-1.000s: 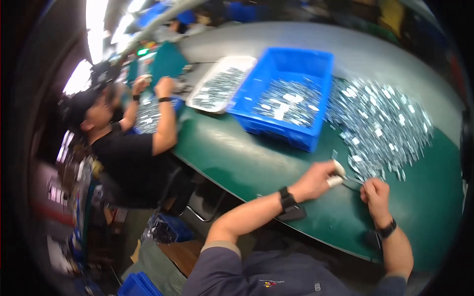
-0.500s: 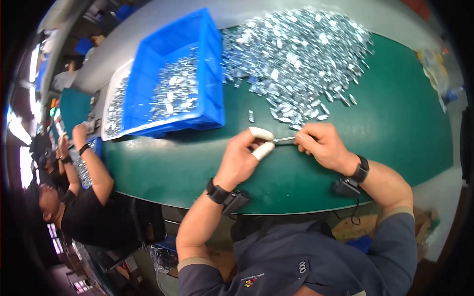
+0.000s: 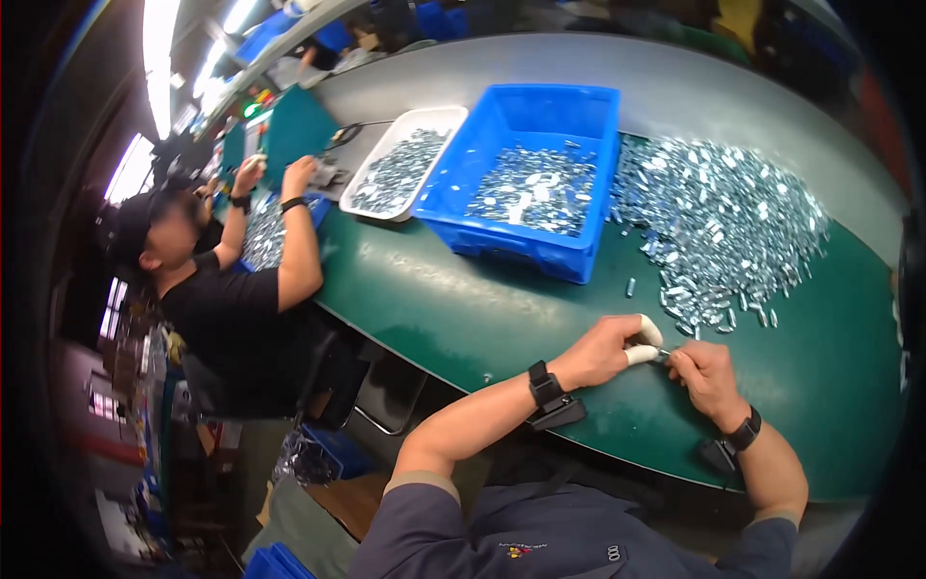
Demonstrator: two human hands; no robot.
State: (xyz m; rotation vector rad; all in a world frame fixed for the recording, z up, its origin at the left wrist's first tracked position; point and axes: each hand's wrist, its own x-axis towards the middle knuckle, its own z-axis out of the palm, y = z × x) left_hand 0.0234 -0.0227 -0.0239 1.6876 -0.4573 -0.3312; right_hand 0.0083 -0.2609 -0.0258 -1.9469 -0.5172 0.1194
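My left hand [image 3: 605,350] is closed in a pinch, with white finger cots on its thumb and index finger. Between those fingertips and my right hand [image 3: 709,378] shows a small, slim silvery metal part [image 3: 663,356]. The right fingers are bent closed at the other end of it, and my grip hides most of it. Both hands are just above the green tabletop [image 3: 540,333]. Beyond them spreads a big heap of small shiny metal pieces [image 3: 728,222], its near tip close to my fingers. One loose metal piece [image 3: 630,287] lies apart, left of the heap.
Left of the heap stands a blue plastic bin [image 3: 526,246] partly filled with metal pieces. Beside it is a white tray [image 3: 362,201] of similar pieces. Farther left a co-worker in a black shirt [image 3: 227,299] sits with raised hands at a blue container. A grey wall bounds the table's far side.
The view has swung left, so bin, heap and hands appear farther right and lower. Both my hands keep their pinch; less of the slim metal part shows between them.
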